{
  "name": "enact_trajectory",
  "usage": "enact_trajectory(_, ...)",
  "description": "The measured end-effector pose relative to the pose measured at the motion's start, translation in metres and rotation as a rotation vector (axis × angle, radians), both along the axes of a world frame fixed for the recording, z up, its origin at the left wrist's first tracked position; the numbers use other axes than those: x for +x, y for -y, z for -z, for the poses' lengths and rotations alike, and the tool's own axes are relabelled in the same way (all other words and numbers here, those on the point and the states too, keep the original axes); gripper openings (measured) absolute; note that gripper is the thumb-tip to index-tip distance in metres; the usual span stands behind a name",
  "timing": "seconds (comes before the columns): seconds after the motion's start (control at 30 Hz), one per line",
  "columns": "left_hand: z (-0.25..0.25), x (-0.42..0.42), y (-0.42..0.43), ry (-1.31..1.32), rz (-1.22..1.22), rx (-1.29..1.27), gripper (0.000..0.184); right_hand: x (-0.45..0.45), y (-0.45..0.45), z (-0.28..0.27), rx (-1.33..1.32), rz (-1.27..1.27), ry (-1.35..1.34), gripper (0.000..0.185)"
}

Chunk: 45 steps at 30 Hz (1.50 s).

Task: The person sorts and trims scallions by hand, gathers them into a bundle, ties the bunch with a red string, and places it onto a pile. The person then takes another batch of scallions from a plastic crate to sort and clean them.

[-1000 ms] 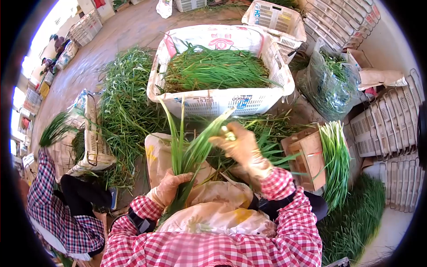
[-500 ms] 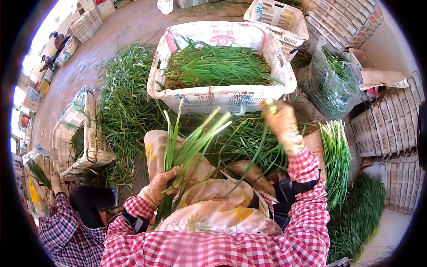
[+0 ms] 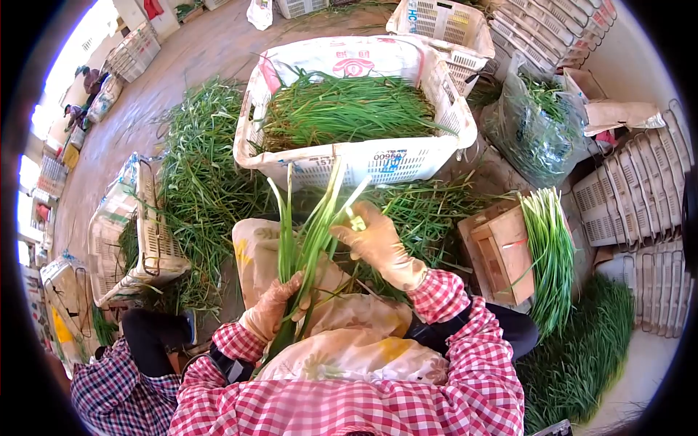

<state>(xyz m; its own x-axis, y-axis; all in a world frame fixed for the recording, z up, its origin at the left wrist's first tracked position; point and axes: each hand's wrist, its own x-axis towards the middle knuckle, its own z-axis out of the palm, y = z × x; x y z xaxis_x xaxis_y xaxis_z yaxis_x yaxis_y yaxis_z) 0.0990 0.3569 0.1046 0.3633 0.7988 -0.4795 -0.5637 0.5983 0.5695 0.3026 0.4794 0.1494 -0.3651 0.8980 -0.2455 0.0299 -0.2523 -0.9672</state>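
My gloved left hand [image 3: 275, 309] is closed around the lower part of a loose bunch of chives [image 3: 313, 236], holding it over my lap with the pale ends upward. My gloved right hand [image 3: 378, 243] is beside the upper right of that bunch, fingers curled and close to the pale stalks. A small yellow-green piece shows at its thumb; I cannot make out what it is. Ahead of my knees stands a white crate [image 3: 349, 163] holding a bed of chives [image 3: 349, 109].
At right, a neat bundle of chives [image 3: 545, 254] leans on a wooden stool [image 3: 502, 251], near a larger pile [image 3: 589, 349]. Loose greens [image 3: 207, 189] cover the floor left. A plastic bag [image 3: 534, 127] and stacked crates [image 3: 632, 189] stand right. Another person [image 3: 131, 378] sits at lower left.
My right hand has moved left and down, from near the crate's front edge to the bunch. The long leaf trailing from it no longer shows there. My left hand still holds the bunch.
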Motion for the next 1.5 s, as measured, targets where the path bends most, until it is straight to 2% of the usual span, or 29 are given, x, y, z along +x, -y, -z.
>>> enact_trajectory(0.1,-0.021,0.003,-0.001,-0.165,-0.052,-0.069,0.038,0.007,-0.004,0.006,-0.022,-0.077,0.038,0.022)
enact_trajectory(0.13,-0.022,0.004,0.001,-0.211,-0.081,-0.093,0.036,0.011,-0.009,0.028,0.343,-0.034,0.26,0.02)
enact_trajectory(0.17,-0.01,0.008,0.0,-0.286,-0.213,-0.175,0.027,0.018,-0.015,0.036,0.497,-0.013,0.325,0.02)
enact_trajectory(0.2,-0.01,0.002,0.001,-0.28,-0.137,-0.139,0.024,0.028,-0.024,0.038,0.653,0.01,0.392,0.02)
enact_trajectory(0.23,-0.015,-0.008,0.003,-0.271,-0.061,-0.102,0.021,0.04,-0.034,0.029,0.683,-0.041,0.511,0.019)
enact_trajectory(0.27,-0.025,-0.014,0.003,-0.262,0.013,-0.067,0.019,0.049,-0.042,0.031,0.69,-0.035,0.507,0.02)
enact_trajectory(0.37,-0.034,-0.012,-0.002,-0.34,0.02,-0.025,0.015,0.058,-0.05,0.031,0.695,-0.103,0.648,0.018)
enact_trajectory(0.43,-0.034,-0.018,-0.003,-0.371,0.049,-0.018,0.017,0.06,-0.049,0.028,0.793,-0.162,0.663,0.018)
enact_trajectory(0.5,-0.04,-0.027,0.0,-0.249,0.069,-0.039,0.018,0.067,-0.05,0.028,0.92,-0.18,0.684,0.019)
enact_trajectory(0.53,-0.041,-0.035,0.003,-0.187,0.075,-0.052,0.019,0.074,-0.053,0.029,0.908,-0.105,0.692,0.017)
enact_trajectory(0.57,-0.031,-0.048,0.009,-0.265,0.071,-0.053,0.021,0.086,-0.063,0.032,0.927,0.022,0.671,0.015)
enact_trajectory(0.6,-0.029,-0.056,0.015,-0.291,0.027,-0.032,0.028,0.104,-0.08,0.045,0.889,0.144,0.891,0.012)
enact_trajectory(0.63,-0.023,-0.06,0.02,-0.304,-0.001,-0.018,0.028,0.117,-0.094,0.039,0.866,0.188,0.986,0.013)
enact_trajectory(0.67,-0.024,-0.06,0.021,-0.318,-0.027,-0.003,0.029,0.13,-0.111,0.04,0.898,0.116,0.998,0.025)
enact_trajectory(0.73,-0.035,-0.035,0.017,-0.357,-0.186,-0.001,0.028,0.12,-0.107,0.037,0.581,0.186,1.356,0.038)
enact_trajectory(0.77,-0.035,-0.024,0.012,-0.347,-0.25,0.016,0.029,0.111,-0.098,0.043,0.718,0.183,1.264,0.049)
enact_trajectory(0.8,-0.031,-0.02,0.009,-0.405,-0.236,-0.006,0.038,0.093,-0.082,0.034,0.585,0.132,0.956,0.038)
enact_trajectory(0.87,-0.028,-0.002,0.003,-0.398,-0.316,0.091,0.038,0.052,-0.04,0.009,0.32,0.031,0.145,0.015)
enact_trajectory(0.9,-0.026,0.003,0.001,-0.415,-0.295,0.108,0.038,0.036,-0.024,0.0,0.107,-0.005,0.027,0.012)
enact_trajectory(0.97,-0.021,0.01,-0.002,-0.445,-0.246,0.147,0.037,0.016,-0.008,-0.022,0.018,-0.062,-0.029,0.015)
enact_trajectory(1.07,-0.01,0.018,0.002,-0.432,-0.257,0.186,0.035,-0.003,-0.006,-0.011,-0.069,0.013,-0.141,0.021)
enact_trajectory(1.1,-0.006,0.022,0.002,-0.55,-0.282,0.25,0.037,-0.006,-0.005,-0.012,-0.102,0.062,-0.126,0.021)
enact_trajectory(1.2,0.002,0.016,0.004,-0.486,-0.222,0.241,0.037,-0.008,-0.002,-0.002,-0.099,0.119,-0.229,0.019)
enact_trajectory(1.4,-0.034,0.005,-0.014,0.006,-0.063,0.099,0.044,0.005,-0.009,-0.006,-0.135,-0.118,-0.099,0.015)
enact_trajectory(1.5,-0.021,0.0,-0.019,-0.058,0.035,-0.024,0.037,0.0,-0.007,0.001,-0.076,-0.14,0.068,0.015)
